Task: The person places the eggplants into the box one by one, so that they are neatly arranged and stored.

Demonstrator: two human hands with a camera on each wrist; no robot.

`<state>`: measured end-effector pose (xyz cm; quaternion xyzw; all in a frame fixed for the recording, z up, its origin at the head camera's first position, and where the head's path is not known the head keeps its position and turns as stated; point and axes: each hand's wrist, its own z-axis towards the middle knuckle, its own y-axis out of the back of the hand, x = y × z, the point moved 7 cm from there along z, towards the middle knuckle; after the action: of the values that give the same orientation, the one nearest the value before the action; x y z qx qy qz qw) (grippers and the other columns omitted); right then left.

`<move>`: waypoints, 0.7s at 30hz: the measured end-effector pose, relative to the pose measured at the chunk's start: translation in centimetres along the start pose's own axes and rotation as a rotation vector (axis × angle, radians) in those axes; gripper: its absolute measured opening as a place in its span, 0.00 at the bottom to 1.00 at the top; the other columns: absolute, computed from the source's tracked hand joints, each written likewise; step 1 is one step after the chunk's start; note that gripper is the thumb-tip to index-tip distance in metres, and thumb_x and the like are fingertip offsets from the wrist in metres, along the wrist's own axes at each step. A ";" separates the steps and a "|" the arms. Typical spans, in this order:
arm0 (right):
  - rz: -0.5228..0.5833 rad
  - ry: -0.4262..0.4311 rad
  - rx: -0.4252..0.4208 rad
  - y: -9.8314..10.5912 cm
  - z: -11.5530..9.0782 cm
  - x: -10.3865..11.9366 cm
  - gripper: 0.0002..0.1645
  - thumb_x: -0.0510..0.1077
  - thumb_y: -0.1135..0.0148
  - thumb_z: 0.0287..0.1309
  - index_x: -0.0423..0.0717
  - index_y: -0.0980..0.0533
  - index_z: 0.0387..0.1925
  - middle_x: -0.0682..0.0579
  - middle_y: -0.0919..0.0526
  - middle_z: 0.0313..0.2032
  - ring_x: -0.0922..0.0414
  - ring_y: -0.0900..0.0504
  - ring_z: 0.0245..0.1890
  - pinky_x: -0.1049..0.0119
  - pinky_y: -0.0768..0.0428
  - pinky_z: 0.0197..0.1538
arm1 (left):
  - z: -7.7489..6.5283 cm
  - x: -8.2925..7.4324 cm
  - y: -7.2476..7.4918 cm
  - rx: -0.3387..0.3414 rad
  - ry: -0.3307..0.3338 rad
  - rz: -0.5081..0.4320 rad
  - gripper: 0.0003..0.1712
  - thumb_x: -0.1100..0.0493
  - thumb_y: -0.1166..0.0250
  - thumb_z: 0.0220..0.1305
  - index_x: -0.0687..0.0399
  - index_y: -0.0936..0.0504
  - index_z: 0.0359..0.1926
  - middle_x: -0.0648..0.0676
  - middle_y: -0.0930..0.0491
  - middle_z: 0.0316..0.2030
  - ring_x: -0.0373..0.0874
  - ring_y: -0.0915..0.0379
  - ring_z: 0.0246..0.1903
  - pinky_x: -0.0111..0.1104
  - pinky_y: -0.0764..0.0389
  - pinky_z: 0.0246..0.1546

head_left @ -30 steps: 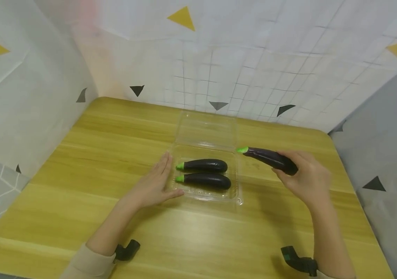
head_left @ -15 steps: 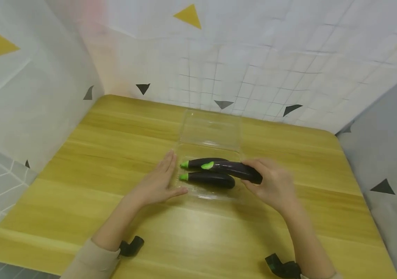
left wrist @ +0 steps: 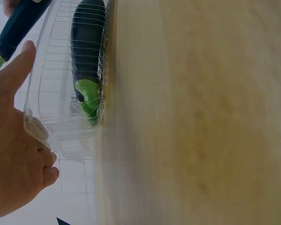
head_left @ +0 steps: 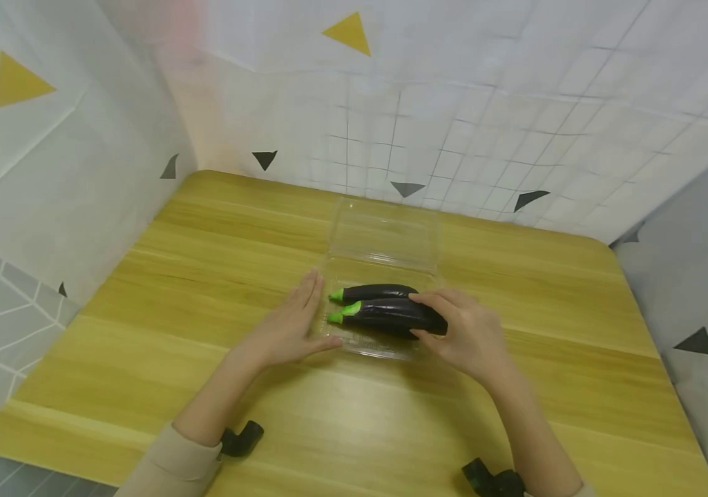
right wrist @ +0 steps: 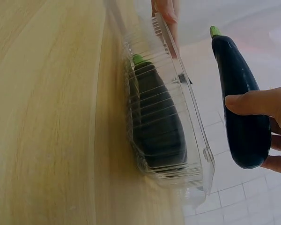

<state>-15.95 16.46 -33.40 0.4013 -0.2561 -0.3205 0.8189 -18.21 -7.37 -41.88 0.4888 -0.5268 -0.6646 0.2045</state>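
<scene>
My right hand (head_left: pixel 468 331) grips the thick end of an eggplant (head_left: pixel 385 312), its green stem end pointing left. In the right wrist view this held eggplant (right wrist: pixel 241 79) hangs above the clear plastic container (right wrist: pixel 199 140), apart from it. Two more eggplants lie inside: the far one (head_left: pixel 374 293) shows well, while the near one is mostly hidden under the held one, with its green stem (head_left: pixel 334 318) showing. My left hand (head_left: pixel 288 324) rests with straight fingers along the left side of the container (head_left: pixel 369 351), thumb at the front left corner.
The container's hinged clear lid (head_left: pixel 385 231) lies folded back toward the far edge of the wooden table (head_left: pixel 217 262). A white patterned sheet (head_left: pixel 279 103) stands behind the table. Black camera mounts (head_left: pixel 243 438) sit at both wrists.
My right hand has carried the eggplant leftward from beside the container to above it, over the near eggplant. My left hand has stayed against the container's left side.
</scene>
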 end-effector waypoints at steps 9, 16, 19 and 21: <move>0.011 0.000 0.013 -0.1 0.3 0.2 0.33 0.47 0.18 0.33 0.51 0.18 0.48 0.52 0.15 0.42 0.50 0.17 0.43 0.55 0.17 0.34 | -0.1 0.1 0.1 0.006 0.018 -0.014 0.63 0.26 0.47 0.60 0.61 0.69 0.74 0.59 0.76 0.74 0.49 0.76 0.73 0.42 0.60 0.70; 0.002 -0.009 0.016 -0.3 -0.2 0.3 0.34 0.48 0.17 0.32 0.52 0.18 0.48 0.53 0.15 0.40 0.51 0.16 0.40 0.58 0.18 0.29 | -0.1 0.0 -0.1 0.009 0.013 0.003 0.64 0.25 0.47 0.59 0.61 0.68 0.75 0.60 0.76 0.74 0.51 0.74 0.73 0.43 0.59 0.70; 0.001 -0.012 0.021 -0.4 -0.1 0.4 0.34 0.48 0.17 0.32 0.52 0.18 0.49 0.53 0.15 0.41 0.50 0.16 0.41 0.57 0.17 0.31 | -0.1 0.0 -0.1 0.008 0.010 0.004 0.64 0.25 0.47 0.59 0.62 0.67 0.75 0.60 0.76 0.74 0.50 0.75 0.73 0.43 0.59 0.70; -0.002 -0.010 0.022 -0.3 0.0 0.5 0.35 0.48 0.17 0.32 0.52 0.18 0.49 0.52 0.15 0.41 0.50 0.16 0.41 0.56 0.17 0.33 | -0.2 0.0 0.0 0.005 0.010 -0.003 0.64 0.25 0.48 0.59 0.62 0.68 0.74 0.60 0.76 0.74 0.50 0.76 0.73 0.43 0.59 0.70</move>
<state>-15.73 15.90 -33.57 0.4089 -0.2633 -0.3203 0.8129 -18.03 -7.43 -41.85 0.4933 -0.5268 -0.6611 0.2049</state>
